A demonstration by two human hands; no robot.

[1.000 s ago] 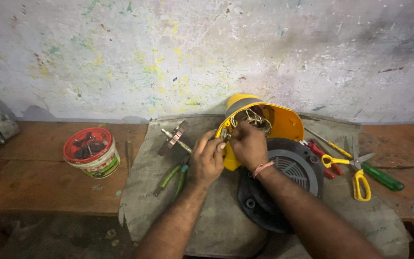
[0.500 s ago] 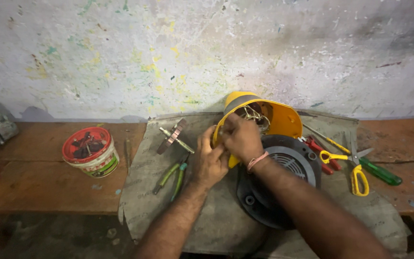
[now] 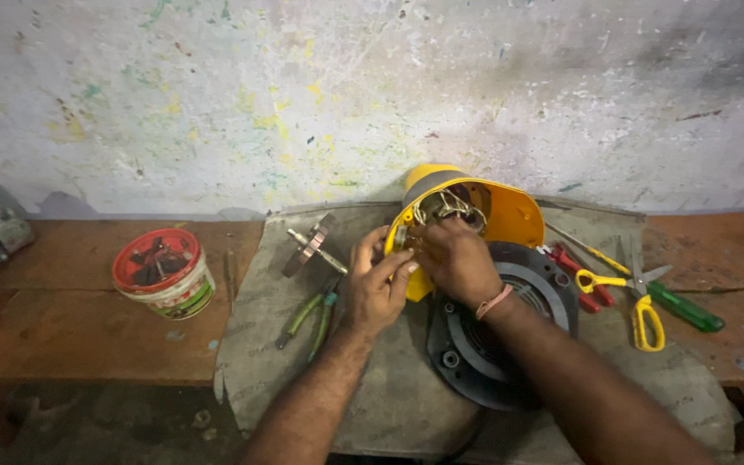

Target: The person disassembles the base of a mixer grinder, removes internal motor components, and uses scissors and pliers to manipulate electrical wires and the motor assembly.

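Yellow plastic marks the motor housing [image 3: 510, 215], which lies tilted on a grey cloth [image 3: 389, 396] at the middle of the wooden tabletop [image 3: 62, 327], its open mouth turned toward the person and showing a tangle of copper winding wires [image 3: 445, 207] inside. The left hand [image 3: 376, 288] sits at the housing's 8 o'clock, fingers half curled with the tips pressed against the yellow rim; whether it pinches a wire there cannot be told. The right hand [image 3: 458, 258] covers the lower part of the opening, fingers bent down and closed around the wires at the rim, knuckles up, a pink band at the wrist. Directly at 6 o'clock from the housing lies a round black fan guard [image 3: 475, 353], partly under the right forearm. At 9 o'clock of the housing a metal shaft with a disc [image 3: 312, 245] rests on the cloth, and green-handled pliers [image 3: 312, 314] lie just beside the left wrist. At 3 o'clock are red-handled pliers [image 3: 574, 267], yellow-handled scissors [image 3: 639, 301] and a green-handled screwdriver [image 3: 682, 306], close together and near the cloth's right edge. A red-rimmed tub [image 3: 165, 275] of small dark parts stands well apart at 9 o'clock, with bare wood around it. The stained wall [image 3: 303, 86] rises right behind the housing, so open room lies mostly leftward and toward the tabletop's near edge.
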